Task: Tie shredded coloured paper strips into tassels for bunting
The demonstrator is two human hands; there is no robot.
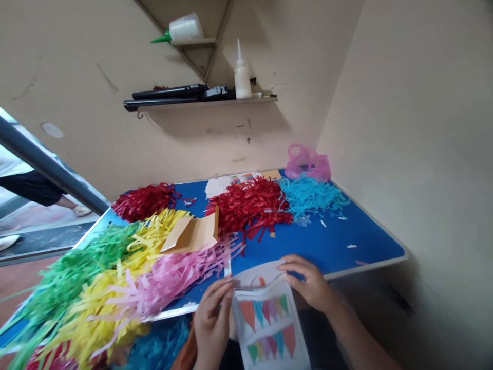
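Note:
A white packet (265, 321) printed with rows of coloured pennants is held over the front edge of the blue table. My left hand (213, 318) pinches its upper left corner between thumb and fingers. At the upper right corner, my right hand (308, 282) grips the edge in the same way. The packet's top edge bows apart between the hands, and a small orange bit shows there; what lies inside is hidden. Just beyond my left hand lies a heap of pink paper strips (173, 282), with an open brown cardboard piece (196, 234) behind it.
Green (88, 262), yellow (100, 303), red (250, 203) and light blue strips (311, 195) cover much of the blue table (346, 246). A pink plastic bag (308, 162) sits in the back corner. Glue bottles (242, 79) stand on wall shelves. A person's leg (69, 201) shows at left.

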